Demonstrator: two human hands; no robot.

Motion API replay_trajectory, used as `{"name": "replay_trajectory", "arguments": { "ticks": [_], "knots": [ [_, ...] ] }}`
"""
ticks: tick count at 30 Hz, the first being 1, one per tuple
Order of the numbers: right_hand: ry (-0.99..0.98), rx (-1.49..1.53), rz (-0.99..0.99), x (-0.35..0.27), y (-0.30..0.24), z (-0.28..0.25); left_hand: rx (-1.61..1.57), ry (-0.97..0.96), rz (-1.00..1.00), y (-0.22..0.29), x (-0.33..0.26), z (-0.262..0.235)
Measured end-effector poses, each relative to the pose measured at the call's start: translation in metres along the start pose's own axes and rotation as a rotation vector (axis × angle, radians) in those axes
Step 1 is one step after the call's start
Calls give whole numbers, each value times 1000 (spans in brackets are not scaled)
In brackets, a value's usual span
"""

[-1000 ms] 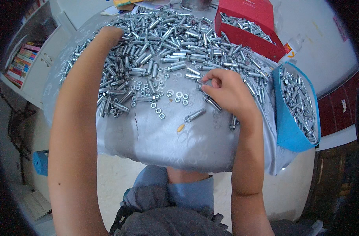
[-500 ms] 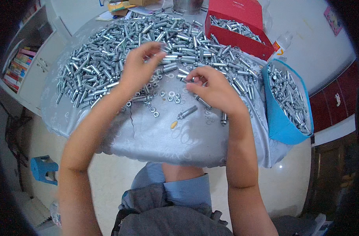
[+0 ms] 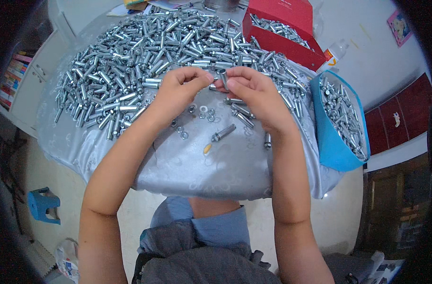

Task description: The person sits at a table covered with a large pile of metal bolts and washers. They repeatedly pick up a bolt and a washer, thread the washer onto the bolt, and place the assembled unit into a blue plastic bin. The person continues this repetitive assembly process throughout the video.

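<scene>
My right hand (image 3: 259,97) holds a silver expansion bolt (image 3: 223,77) between thumb and fingers, tilted above the table. Close on its left, my left hand (image 3: 179,91) is pinched; whatever lies between its fingertips is too small to make out. Behind both hands spreads a large heap of the same metal bolts (image 3: 145,57). Loose washers and nuts (image 3: 204,109) lie on the cloth below my fingers. Nearer to me rests a single bolt (image 3: 224,133), with a small yellow piece (image 3: 207,148) beside it. A few more bolts (image 3: 243,115) lie next to my right wrist.
A silver-grey patterned cloth (image 3: 192,175) covers the round table. At the right edge stands a blue fabric bin (image 3: 339,151) full of bolts. Behind it are an open red box (image 3: 287,49) of bolts and a plastic bottle (image 3: 336,51). A blue stool (image 3: 44,206) stands on the floor at left.
My left hand has come down and right from over the heap to beside my right hand. The right hand has lifted slightly, and a bolt now shows in its fingers.
</scene>
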State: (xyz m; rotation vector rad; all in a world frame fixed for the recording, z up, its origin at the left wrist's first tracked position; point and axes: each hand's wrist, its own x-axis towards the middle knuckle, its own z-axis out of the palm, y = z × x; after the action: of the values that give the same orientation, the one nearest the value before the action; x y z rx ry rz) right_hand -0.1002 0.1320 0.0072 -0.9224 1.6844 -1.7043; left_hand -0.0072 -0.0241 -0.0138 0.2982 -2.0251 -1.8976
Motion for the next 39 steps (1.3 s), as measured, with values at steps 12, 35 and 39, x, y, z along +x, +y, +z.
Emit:
{"name": "replay_trajectory", "arguments": {
  "ticks": [12, 35, 39],
  "knots": [
    [186, 236, -49, 5, 1, 6, -86, -51, -108, 6, -1, -3],
    [34, -182, -187, 2, 13, 34, -49, -125, -58, 9, -12, 13],
    [95, -129, -262, 2, 6, 32, -103, -72, -98, 12, -6, 10]
  ]
}}
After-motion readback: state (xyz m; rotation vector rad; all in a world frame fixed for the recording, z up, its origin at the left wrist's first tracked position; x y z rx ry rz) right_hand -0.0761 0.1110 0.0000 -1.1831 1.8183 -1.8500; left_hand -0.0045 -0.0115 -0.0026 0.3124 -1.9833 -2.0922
